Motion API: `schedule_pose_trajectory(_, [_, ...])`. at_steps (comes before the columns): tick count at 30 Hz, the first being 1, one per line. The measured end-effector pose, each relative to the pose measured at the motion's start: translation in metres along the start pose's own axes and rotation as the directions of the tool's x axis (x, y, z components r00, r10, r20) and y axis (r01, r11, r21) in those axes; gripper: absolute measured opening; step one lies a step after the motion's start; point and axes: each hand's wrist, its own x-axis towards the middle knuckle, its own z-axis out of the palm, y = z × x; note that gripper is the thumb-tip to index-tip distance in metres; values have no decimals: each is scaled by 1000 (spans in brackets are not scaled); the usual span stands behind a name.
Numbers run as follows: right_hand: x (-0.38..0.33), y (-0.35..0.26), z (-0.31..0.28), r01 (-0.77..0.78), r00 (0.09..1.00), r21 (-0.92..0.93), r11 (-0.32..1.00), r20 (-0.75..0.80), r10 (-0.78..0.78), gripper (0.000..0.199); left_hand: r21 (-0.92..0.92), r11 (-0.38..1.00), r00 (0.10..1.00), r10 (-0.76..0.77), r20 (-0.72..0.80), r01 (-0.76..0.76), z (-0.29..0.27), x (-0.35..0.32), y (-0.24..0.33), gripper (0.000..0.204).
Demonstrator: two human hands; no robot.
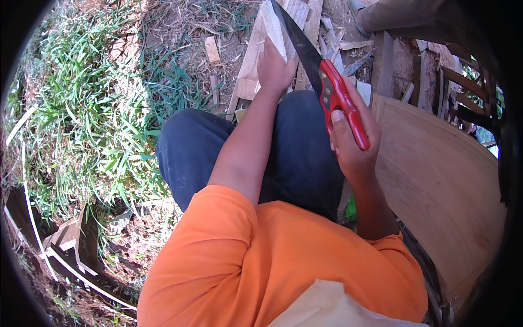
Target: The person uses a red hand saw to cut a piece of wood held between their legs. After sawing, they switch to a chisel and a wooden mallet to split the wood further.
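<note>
My right hand (357, 133) is wrapped round the red handle of a handsaw (305, 52). Its dark toothed blade slants up and to the left, past the top edge of the view. Beyond my knees, my left hand (275, 68) grips a narrow pale strip of wood (274, 30); some of its fingers are hidden. The blade runs close beside the strip's right side, and I cannot tell whether they touch. Under the strip and my left hand lie flat wooden boards (250, 65).
A broad curved wooden panel (436, 185) stands at my right. Wood scraps (212, 50) litter the ground ahead, and grass (92, 103) grows on the left. Another person's leg and shoe (359, 16) show at the top right. Cut timber (68, 237) lies lower left.
</note>
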Motion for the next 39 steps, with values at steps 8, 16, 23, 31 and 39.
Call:
schedule_pose_trajectory(8, [268,121,114,224,968,276,935,-178,-179,37,-7,1000,997,7,78,-6,4,2,20,101])
schedule_pose_trajectory(16, [74,42,30,-37,999,54,998,-12,37,51,-23,1000,1000,-14,17,14,-2,4,1,100])
schedule_pose_trajectory(23, [12,-8,-10,-99,995,21,995,24,98,48,25,999,1000,-28,-9,28,-5,1,2,99])
schedule_pose_trajectory(31, [247,91,113,196,965,60,979,-192,-181,26,-53,999,997,9,77,-5,0,10,16,102])
schedule_pose_trajectory(39, [24,6,-9,-79,997,16,997,10,79,51,17,999,999,-34,32,33,-4,0,4,100])
